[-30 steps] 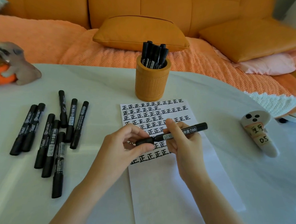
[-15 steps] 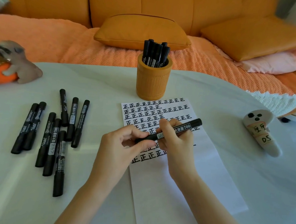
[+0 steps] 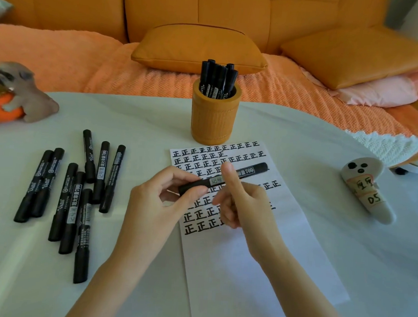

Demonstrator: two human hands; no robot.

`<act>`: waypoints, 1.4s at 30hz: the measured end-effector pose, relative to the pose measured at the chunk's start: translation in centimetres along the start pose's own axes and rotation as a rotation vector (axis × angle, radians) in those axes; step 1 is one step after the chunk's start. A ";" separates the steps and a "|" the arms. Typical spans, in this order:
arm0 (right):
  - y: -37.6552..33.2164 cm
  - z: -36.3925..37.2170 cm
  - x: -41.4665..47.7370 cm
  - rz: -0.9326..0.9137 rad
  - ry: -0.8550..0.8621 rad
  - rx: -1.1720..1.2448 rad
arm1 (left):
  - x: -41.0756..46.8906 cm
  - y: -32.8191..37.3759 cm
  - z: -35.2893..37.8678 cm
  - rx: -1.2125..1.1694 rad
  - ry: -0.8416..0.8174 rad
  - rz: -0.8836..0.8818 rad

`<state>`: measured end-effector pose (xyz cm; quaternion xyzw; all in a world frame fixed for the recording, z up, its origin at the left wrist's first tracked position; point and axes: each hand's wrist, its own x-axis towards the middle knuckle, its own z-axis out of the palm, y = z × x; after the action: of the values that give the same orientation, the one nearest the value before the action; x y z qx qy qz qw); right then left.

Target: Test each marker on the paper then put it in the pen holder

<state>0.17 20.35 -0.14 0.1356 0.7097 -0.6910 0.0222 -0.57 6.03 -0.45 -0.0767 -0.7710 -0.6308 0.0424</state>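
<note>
A black marker (image 3: 247, 171) is held level above the white paper (image 3: 244, 248), which carries rows of black written characters. My left hand (image 3: 158, 204) pinches the marker's capped left end between thumb and fingers. My right hand (image 3: 242, 204) sits against the barrel's middle with the thumb raised straight; its other fingers are curled below, and their hold on the barrel is hard to make out. Behind the paper stands the orange pen holder (image 3: 214, 119) with several black markers upright in it. Several more black markers (image 3: 75, 191) lie loose on the table to the left.
A grey animal figure (image 3: 26, 93) on an orange base sits at the table's far left. A white ghost-shaped object (image 3: 365, 190) with a handwritten label lies at the right. An orange sofa with cushions (image 3: 200, 50) runs behind the white table (image 3: 141, 120).
The cap has been pushed onto the marker, closing the gap between both hands. The marker has swung flatter, and my right thumb has lifted straight up off the barrel.
</note>
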 end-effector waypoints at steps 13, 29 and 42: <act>1.7 -0.6 2.7 -0.975 0.089 -0.693 | 0.5 0.1 -0.7 0.014 0.060 0.016; -8.2 1.3 11.5 -0.909 0.393 -0.083 | 1.6 -2.6 -3.0 0.370 0.212 -0.029; -7.0 2.3 14.1 -0.877 0.368 -0.601 | 1.6 -3.6 -4.1 0.786 0.251 -0.050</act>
<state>-15.28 20.28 3.52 -0.0662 0.8573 -0.3681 -0.3536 -2.91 1.39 -2.89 0.0416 -0.9436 -0.2936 0.1471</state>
